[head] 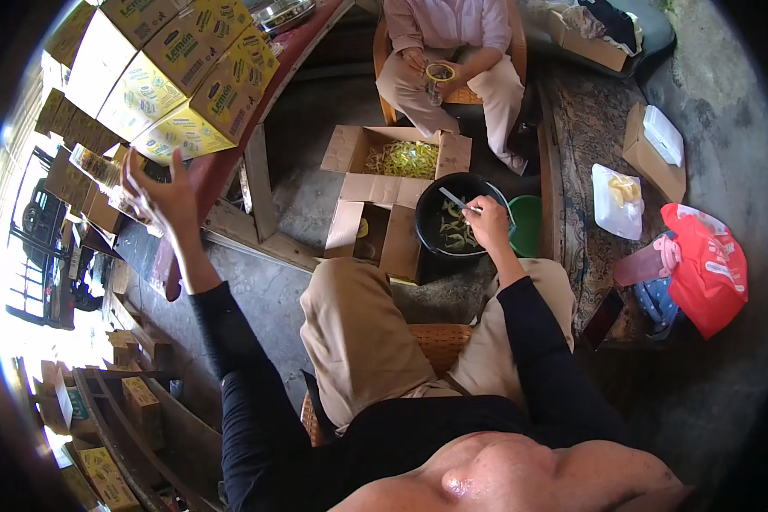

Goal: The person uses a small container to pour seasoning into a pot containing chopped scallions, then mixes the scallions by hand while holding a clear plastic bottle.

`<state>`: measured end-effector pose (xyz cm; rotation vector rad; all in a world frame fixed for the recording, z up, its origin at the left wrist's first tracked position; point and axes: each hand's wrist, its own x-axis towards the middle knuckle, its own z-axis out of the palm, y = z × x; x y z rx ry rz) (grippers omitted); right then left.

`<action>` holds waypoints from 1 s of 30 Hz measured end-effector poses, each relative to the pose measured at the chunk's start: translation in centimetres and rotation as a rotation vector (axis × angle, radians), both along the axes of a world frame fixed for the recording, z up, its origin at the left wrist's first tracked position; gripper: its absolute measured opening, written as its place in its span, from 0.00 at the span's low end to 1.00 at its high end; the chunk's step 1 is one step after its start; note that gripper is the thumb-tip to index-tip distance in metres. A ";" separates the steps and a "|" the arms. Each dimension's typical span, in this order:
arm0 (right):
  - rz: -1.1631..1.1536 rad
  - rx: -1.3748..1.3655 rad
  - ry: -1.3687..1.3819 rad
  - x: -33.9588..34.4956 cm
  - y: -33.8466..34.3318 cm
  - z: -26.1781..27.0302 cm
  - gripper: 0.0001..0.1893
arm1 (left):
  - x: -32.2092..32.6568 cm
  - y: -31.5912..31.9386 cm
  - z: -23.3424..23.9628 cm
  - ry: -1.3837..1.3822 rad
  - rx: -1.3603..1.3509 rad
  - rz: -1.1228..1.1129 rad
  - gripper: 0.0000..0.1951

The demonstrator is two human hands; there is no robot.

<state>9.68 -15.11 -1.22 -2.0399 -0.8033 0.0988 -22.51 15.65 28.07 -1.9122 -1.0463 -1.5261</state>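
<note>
My left hand (pixel 160 192) is raised with spread fingers at the left, near stacked yellow printed cartons (pixel 195 121), and nothing shows in it. Over a black bucket (pixel 425 233), my right hand (pixel 488 221) grips a light, flat-bladed utensil, perhaps a knife (pixel 453 197). Pale green peel-like pieces (pixel 456 230) lie in the bucket. Beyond my knees, an open cardboard box (pixel 454 153) holds many yellow-green strips (pixel 403 159). A second open box (pixel 402 246) stands nearer, left of the bucket, with something yellow inside.
A seated person (pixel 451 57) opposite holds a clear container with a yellow rim (pixel 440 73). A green basin (pixel 526 224) adjoins the bucket. On the patterned bench at right are a foam tray (pixel 614 217), a pink bottle (pixel 640 264), a phone (pixel 603 319) and a red bag (pixel 710 275).
</note>
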 end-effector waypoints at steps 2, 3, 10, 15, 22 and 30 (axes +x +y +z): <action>0.001 0.027 -0.026 -0.2 0.4 0.0 0.07 | 2.1 -1.2 -0.4 -0.012 -0.017 -0.142 0.34; -0.007 0.033 -0.038 -0.2 0.3 0.0 0.07 | 3.5 -1.8 -0.9 -0.019 -0.034 -0.220 0.32; 0.003 0.006 0.006 0.5 -0.1 0.5 0.07 | 14.9 -6.3 -10.3 0.020 -0.325 -0.601 0.26; -0.015 -0.021 0.025 0.2 0.0 1.5 0.07 | 20.1 -5.3 -23.4 0.138 -0.875 -0.815 0.22; 0.016 -0.048 -0.029 0.6 0.5 1.4 0.07 | 19.5 -2.5 -39.4 0.348 -1.594 -0.584 0.32; 0.053 -0.079 0.005 1.5 0.9 0.8 0.07 | 18.8 -3.8 -49.0 0.719 -1.712 -0.181 0.38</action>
